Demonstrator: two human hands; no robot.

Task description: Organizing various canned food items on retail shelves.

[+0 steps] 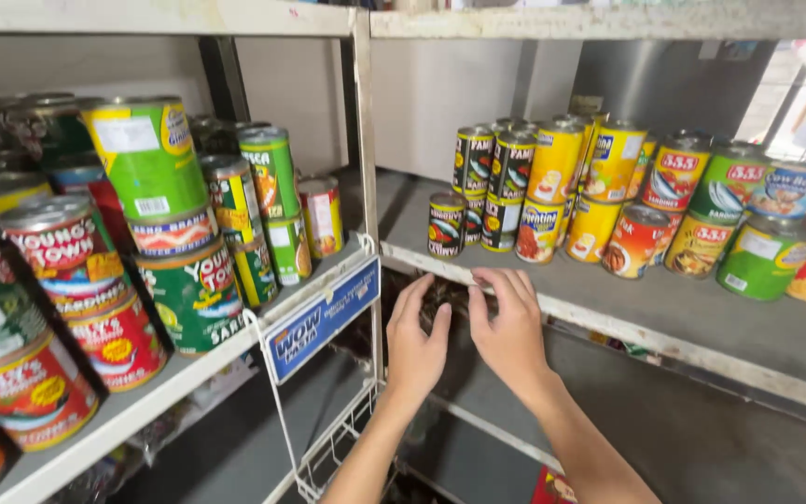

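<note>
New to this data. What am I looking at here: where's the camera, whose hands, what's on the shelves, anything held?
There is one picture, taken by a camera worn on a person's head and looking down and forward at their own two bare hands. No machine is involved.

The left hand and right hand are raised close together just below the front edge of the grey shelf on the right. Both cup something small and dark between them; it is too hidden to identify.

That shelf carries rows of stacked food cans with yellow, red and green labels. A second shelf on the left holds larger stacked tins, mostly green and red. A blue shelf sign hangs on a white wire rack between the two.
</note>
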